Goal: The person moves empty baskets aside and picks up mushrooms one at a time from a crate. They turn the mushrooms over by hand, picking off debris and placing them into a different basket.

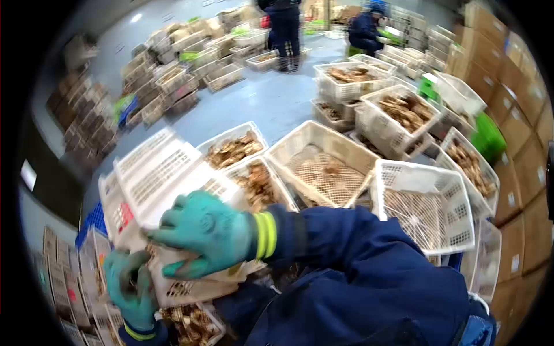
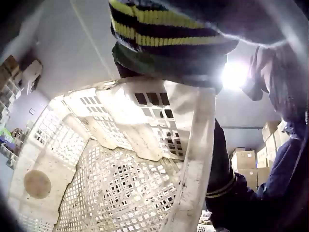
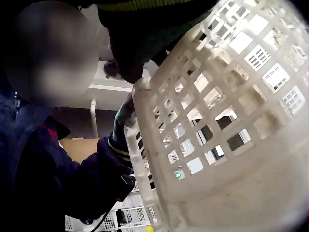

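In the head view a white plastic crate with lattice holes lies tilted between both hands. My right hand, in a teal glove, grips its upper rim. Lower left, my left hand, gloved alike, has its fingers curled at the edge of the same crate. The left wrist view looks into a crate with a bare lattice floor and stained walls. From the right wrist, the outer lattice wall of the crate fills the right side. A crate of brown lumpy pieces stands below the hands.
Beyond the hands are white crates of brown pieces. A crate with a bare mesh floor and another white crate stand to the right. Cardboard boxes line the far right. Two people are across the blue floor.
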Motion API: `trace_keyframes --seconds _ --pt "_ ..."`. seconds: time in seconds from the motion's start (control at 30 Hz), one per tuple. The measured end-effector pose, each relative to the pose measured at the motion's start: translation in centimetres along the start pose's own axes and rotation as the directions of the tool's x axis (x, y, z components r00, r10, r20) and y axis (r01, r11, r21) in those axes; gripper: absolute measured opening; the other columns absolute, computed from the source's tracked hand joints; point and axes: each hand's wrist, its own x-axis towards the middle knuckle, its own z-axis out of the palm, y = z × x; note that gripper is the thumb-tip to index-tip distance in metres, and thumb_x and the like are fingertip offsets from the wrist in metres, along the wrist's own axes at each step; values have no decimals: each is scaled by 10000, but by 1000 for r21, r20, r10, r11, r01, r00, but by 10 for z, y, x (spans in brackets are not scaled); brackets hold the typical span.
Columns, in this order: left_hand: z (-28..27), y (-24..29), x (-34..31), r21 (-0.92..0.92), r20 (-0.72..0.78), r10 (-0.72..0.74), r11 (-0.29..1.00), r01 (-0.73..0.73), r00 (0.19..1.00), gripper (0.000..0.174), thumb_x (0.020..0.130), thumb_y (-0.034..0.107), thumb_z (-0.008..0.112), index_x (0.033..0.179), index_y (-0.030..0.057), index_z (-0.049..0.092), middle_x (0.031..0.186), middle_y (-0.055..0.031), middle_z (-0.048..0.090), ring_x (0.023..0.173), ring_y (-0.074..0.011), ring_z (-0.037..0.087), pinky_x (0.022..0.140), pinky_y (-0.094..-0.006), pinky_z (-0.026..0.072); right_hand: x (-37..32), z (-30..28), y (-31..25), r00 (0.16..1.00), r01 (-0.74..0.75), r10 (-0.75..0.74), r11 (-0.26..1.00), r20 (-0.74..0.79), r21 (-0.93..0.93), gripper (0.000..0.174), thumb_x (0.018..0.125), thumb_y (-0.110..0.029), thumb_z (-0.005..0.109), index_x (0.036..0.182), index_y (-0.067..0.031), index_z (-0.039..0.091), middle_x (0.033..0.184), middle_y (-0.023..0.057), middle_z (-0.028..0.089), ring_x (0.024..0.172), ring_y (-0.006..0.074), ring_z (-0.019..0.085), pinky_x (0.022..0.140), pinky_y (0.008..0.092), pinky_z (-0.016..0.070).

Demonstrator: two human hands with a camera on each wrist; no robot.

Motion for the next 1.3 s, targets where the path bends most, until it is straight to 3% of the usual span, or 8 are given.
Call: trace_keyframes --seconds 0.13,0.17,0.27,0.37,0.4,0.73,1.13,1.3 --pt "13 0 5 -79 -67 -125 990 119 990 116 895 26 552 1001 1 591 1009 -110 592 1047 -290 525 909 -396 408 -1 5 -8 996 -51 41 991 -77 -127 613 767 -559 612 1207 -135 573 821 83 531 735 283 518 612 424 374" --pt "17 -8 9 -24 -87 -26 999 24 996 114 901 27 568 1011 0 578 1033 -104 576 982 -241 539 865 -345 426 0 7 -10 995 -71 60 985 -77 -158 604 753 -569 618 1184 -146 581 820 84 531 738 286 520 610 425 371" --pt "28 -17 9 -184 -130 -90 981 65 987 92 919 57 566 995 5 566 1018 -89 549 849 -156 529 773 -288 441 1 8 -16 990 -136 128 965 -50 -224 548 741 -525 635 1136 -148 597 839 85 543 781 288 539 628 430 386" --pt "24 -12 8 -111 -121 -58 993 45 991 94 924 73 566 990 6 564 1004 -87 546 856 -159 531 779 -289 438 1 7 -22 987 -159 151 959 -54 -235 524 729 -489 645 1124 -148 607 850 84 552 802 287 552 633 434 396" --pt "20 -8 7 -180 -73 -153 974 137 986 127 889 79 609 1005 28 605 1026 -115 543 1056 -284 530 860 -387 426 0 8 -24 987 -160 148 959 -69 -234 520 725 -483 646 1120 -147 608 853 85 554 802 289 552 632 436 398" --pt "22 0 2 -109 -122 -109 989 96 987 111 914 79 586 998 9 571 1004 -115 560 924 -236 561 838 -337 444 -4 13 -28 982 -140 111 970 -151 -197 402 696 -419 647 977 -134 615 828 82 559 813 289 554 643 435 388" --pt "17 -4 3 -17 -87 -26 1000 25 996 108 898 81 612 978 16 583 996 -120 543 986 -254 552 812 -360 446 -2 9 -30 987 -147 130 968 -92 -204 436 714 -399 651 1062 -140 616 850 92 554 796 291 554 640 448 411" --pt "22 -19 1 -278 -106 -224 942 187 969 136 876 38 633 999 8 584 1007 -106 576 930 -198 578 799 -316 459 1 17 -30 980 -167 138 961 -145 -219 355 712 -365 639 968 -122 600 834 90 562 809 291 558 653 443 387"
